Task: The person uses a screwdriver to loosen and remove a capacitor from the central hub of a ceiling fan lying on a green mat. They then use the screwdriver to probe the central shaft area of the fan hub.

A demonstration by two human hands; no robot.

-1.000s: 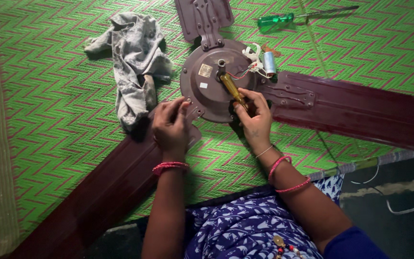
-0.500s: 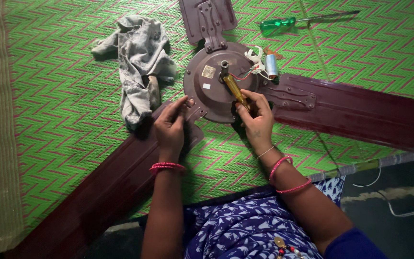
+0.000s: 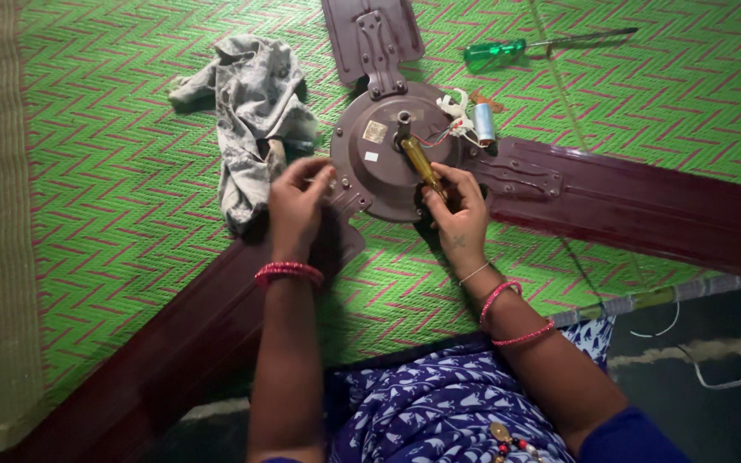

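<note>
Gripping screwdriver (image 3: 422, 165) at motor (image 3: 388, 154) edge.

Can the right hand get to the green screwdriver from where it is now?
Probably yes. The green screwdriver lies uncovered on the mat beyond the fan hub, but the right hand already grips a yellow-handled tool.

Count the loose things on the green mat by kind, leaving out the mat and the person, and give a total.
Maroon ceiling fan, round motor hub with blades: 1
Screwdrivers: 2, a green-handled one and a yellow-handled one in the right hand
Crumpled grey cloth: 1
Total: 4
</note>
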